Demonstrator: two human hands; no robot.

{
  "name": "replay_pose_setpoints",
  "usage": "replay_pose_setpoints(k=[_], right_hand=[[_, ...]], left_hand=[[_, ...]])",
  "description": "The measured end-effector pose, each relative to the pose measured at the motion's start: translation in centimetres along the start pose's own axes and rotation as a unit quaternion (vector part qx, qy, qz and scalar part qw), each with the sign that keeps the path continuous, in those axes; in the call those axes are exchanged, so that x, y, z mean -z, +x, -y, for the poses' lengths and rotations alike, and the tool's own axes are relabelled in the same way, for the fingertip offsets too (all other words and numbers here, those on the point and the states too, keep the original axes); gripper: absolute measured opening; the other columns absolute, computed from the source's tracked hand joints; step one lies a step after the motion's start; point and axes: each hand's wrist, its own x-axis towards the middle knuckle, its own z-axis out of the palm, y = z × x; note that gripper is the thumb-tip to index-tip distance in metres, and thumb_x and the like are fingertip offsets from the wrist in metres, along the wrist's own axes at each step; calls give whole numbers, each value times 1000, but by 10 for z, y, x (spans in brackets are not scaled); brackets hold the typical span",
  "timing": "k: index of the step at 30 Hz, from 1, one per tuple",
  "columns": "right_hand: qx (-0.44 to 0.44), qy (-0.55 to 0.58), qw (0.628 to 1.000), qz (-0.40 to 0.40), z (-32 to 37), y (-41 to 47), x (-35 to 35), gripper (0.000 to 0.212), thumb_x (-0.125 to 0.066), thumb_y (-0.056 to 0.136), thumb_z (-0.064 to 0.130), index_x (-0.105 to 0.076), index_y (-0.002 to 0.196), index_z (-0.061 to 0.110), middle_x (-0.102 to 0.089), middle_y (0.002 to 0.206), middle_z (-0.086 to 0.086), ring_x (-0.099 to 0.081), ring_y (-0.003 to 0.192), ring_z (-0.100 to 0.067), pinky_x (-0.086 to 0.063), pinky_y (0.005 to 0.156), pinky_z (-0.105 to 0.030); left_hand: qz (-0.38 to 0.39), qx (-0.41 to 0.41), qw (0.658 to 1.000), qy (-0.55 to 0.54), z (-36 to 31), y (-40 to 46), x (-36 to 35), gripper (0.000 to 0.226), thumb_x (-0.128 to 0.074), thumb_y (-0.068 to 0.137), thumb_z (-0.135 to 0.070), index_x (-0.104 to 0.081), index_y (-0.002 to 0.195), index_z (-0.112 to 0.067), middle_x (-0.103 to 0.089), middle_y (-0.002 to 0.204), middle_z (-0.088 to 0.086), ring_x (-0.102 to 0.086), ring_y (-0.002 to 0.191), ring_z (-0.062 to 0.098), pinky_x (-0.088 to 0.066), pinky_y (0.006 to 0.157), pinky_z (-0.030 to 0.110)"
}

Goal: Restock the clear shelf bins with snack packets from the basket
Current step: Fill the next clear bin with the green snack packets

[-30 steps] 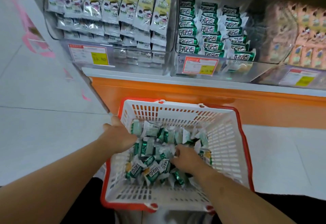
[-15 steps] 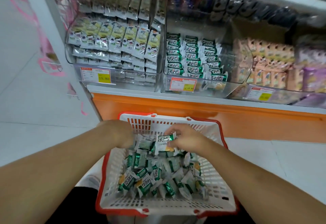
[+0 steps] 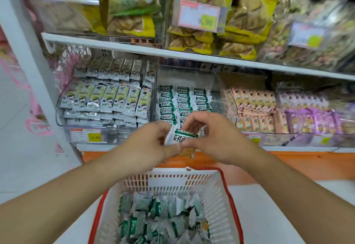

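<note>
A green-and-white snack packet (image 3: 181,138) is held up between both hands in front of the shelf. My left hand (image 3: 151,143) pinches its left edge and my right hand (image 3: 209,138) pinches its right side. Behind them a clear shelf bin (image 3: 219,97) holds three rows of the same green packets (image 3: 182,101). Below, a white basket with a red rim (image 3: 221,197) holds several more green packets (image 3: 159,220).
A clear bin of yellow-green packets (image 3: 107,97) stands left of the green one, with a price tag (image 3: 85,135). Pink packets (image 3: 253,109) and purple packets (image 3: 315,116) fill bins to the right. Yellow biscuit bags (image 3: 217,13) crowd the upper shelf. An orange base panel (image 3: 307,163) runs below.
Both hands have risen out of the basket to the shelf bin with one green packet. The left hand has joined the right on it. The view has tilted upward.
</note>
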Motion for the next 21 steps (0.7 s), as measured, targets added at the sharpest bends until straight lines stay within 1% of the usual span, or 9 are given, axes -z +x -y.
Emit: replay_pose_setpoints(k=[2,3,5,6,8,10,13,18,21], right_hand=[[5,-14,999,-41,-9,15,16,26,-91,80,29,-69,94,32,-68,93,14,-63,92,-4,-45,73,-14],[2,-12,998,-65,-15,24,23,25,-90,82,29,-69,95,32,-67,94,14,-62,92,-4,-46,75,-15],[-15,-18,994,-103,-31,43,35,24,-88,84,30,-67,95,31,-67,94,12,-62,90,-4,-50,77,-21],[-28,-37,993,-106,-39,52,38,24,-89,83,31,-67,94,31,-67,94,12,-62,89,-5,-52,77,-25],[-53,-78,993,-75,-53,68,38,26,-90,81,33,-67,91,32,-67,92,11,-63,88,-7,-55,79,-33],[-76,-94,992,-29,-65,81,31,27,-93,77,32,-69,89,30,-68,90,11,-65,87,-10,-59,81,-38],[-73,-139,987,35,-78,96,17,30,-97,72,29,-71,88,28,-70,89,10,-66,85,-7,-58,76,-30],[-53,-158,982,93,-93,112,3,29,-97,72,21,-71,83,28,-68,86,11,-61,77,-4,-45,65,-20],[-55,-176,976,112,-92,118,0,25,-93,76,17,-71,82,27,-63,82,10,-56,72,-5,-42,60,-19]], left_hand=[[-29,9,999,-27,1,9,5,36,-80,89,-39,-60,118,-29,-74,96,0,-75,85,20,-63,77,49],[-40,16,999,-19,4,13,8,40,-79,89,-38,-57,122,-32,-74,98,-3,-75,85,16,-63,78,45],[-50,26,996,71,15,18,13,41,-73,93,-39,-53,128,-36,-74,97,-12,-72,84,7,-60,79,35],[-50,35,990,128,20,19,14,40,-70,95,-39,-51,130,-38,-73,97,-16,-70,83,3,-57,76,28],[-52,38,982,175,27,22,15,38,-65,96,-38,-49,131,-40,-71,96,-19,-69,80,1,-54,70,22],[-53,39,983,169,32,27,14,33,-65,97,-35,-49,125,-41,-70,95,-16,-68,75,2,-51,63,20],[-56,43,988,138,36,33,15,29,-66,97,-30,-50,118,-42,-69,93,-13,-67,74,3,-47,59,19],[-66,41,987,141,41,35,13,30,-67,95,-29,-48,113,-45,-69,90,-15,-67,77,5,-52,64,28],[-65,37,986,146,41,34,12,31,-66,95,-30,-45,111,-47,-69,90,-17,-68,80,5,-58,68,35]])
